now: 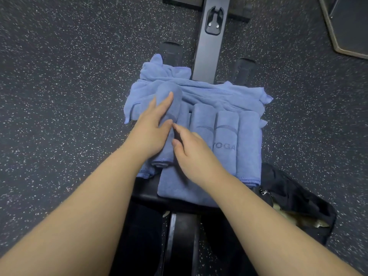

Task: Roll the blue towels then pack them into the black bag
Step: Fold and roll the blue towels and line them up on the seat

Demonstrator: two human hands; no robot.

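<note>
Two bare forearms reach up from the bottom edge: left hand lies flat, fingers straight, on a rolled blue microfibre towel at centre, right hand relaxed beside it. Three more rolled blue towels lie just right; an open black fabric bag sits lower right.

1 head-worn camera looks steeply down and forward, close over the bench. Both forearms enter from the lower frame corners; speckled floor fills the edges around. No second view overlaps.
</note>
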